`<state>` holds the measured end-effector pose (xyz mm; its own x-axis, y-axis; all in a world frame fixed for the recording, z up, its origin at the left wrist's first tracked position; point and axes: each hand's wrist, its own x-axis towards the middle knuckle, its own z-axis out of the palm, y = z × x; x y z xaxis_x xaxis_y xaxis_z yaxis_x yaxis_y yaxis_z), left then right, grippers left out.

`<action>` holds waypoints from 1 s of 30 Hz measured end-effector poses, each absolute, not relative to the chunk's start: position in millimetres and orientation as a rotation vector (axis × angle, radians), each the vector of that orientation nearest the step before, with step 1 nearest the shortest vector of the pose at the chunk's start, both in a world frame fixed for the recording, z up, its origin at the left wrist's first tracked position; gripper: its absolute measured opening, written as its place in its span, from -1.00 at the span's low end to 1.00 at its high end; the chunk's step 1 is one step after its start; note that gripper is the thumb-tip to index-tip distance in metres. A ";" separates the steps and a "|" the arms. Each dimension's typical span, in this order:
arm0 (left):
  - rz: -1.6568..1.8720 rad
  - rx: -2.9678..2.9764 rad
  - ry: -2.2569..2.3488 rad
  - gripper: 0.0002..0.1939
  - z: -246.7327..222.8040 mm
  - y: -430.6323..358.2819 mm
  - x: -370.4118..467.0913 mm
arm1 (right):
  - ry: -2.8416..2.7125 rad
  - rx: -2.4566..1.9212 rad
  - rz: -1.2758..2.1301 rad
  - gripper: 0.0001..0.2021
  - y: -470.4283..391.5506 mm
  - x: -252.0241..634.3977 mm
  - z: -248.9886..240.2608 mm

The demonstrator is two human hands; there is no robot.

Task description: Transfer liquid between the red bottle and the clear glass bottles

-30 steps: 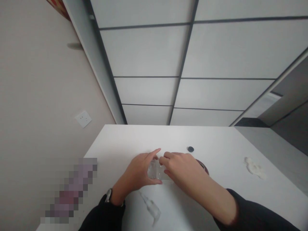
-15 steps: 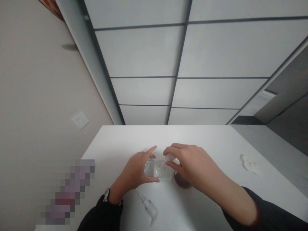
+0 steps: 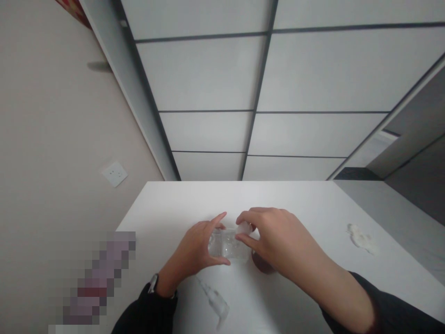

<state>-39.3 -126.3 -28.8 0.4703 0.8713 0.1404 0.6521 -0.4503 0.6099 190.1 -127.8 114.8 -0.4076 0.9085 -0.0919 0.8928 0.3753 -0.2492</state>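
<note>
A clear, see-through plastic box lies on the white table. My left hand wraps round its left end, with the thumb at the near side and the fingers at the far side. Above the box's right end, my right hand pinches a small whitish, translucent piece between thumb and fingers. What kind of thing it is, I cannot make out. Under the right hand, partly hidden, sits a brown round object beside the box.
A crumpled clear plastic piece lies near the table's front. To the right is a white, soft-looking clump on the table. White cabinet panels stand behind, and a wall with a socket is at left.
My right hand has turned slightly, and its thumb and the whitish piece have shifted a little to the left over the box. The left hand stays almost still.
</note>
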 end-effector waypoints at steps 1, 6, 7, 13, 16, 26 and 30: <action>0.611 2.249 1.257 0.32 -28.9 -126.2 -39.5 | -2.551 -1.683 0.401 -0.87 -127.9 190.2 115.2; 0.681 2.292 1.205 0.28 -27.0 -126.4 -40.7 | -2.546 -1.701 0.390 -0.86 -126.9 190.4 116.0; 0.725 2.287 1.192 0.26 -25.4 -126.7 -40.9 | -2.547 -1.701 0.389 -0.87 -126.5 190.2 115.9; 1.530 1.608 1.264 -0.50 -11.7 -128.5 -40.7 | -2.546 -1.711 0.364 -0.90 -124.5 187.1 116.3; 1.821 1.103 1.288 -0.53 -13.7 -123.8 -42.1 | -2.558 -1.709 0.371 -0.90 -124.7 186.3 115.9; 1.681 0.311 1.121 -0.41 -47.6 -103.4 -52.7 | -2.548 -1.720 0.370 -0.89 -125.9 185.2 117.2; 1.659 0.167 1.097 -0.44 -48.4 -103.4 -52.8 | -2.554 -1.716 0.373 -0.89 -125.9 184.8 116.9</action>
